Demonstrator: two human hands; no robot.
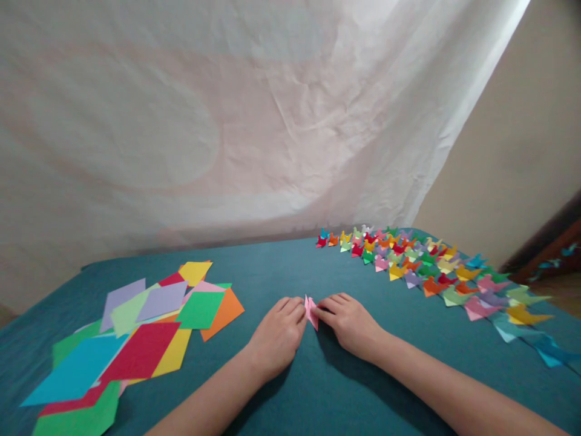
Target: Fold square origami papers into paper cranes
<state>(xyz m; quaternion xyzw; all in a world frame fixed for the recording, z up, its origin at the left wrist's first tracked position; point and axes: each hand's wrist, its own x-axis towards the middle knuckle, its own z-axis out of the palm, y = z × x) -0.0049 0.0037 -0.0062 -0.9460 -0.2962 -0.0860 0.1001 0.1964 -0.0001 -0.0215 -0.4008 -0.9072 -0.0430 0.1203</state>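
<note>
A small folded pink paper piece (311, 311) stands between my two hands on the teal cloth (272, 266). My left hand (278, 335) pinches its left side with curled fingers. From the other side, my right hand (348, 322) grips it at the fingertips. Both hands rest low on the cloth near the middle of the table.
Several flat coloured paper squares (136, 339) lie spread at the left. Rows of several folded paper cranes (426, 266) in many colours run along the right side toward the front edge. A white sheet (227, 121) hangs behind the table.
</note>
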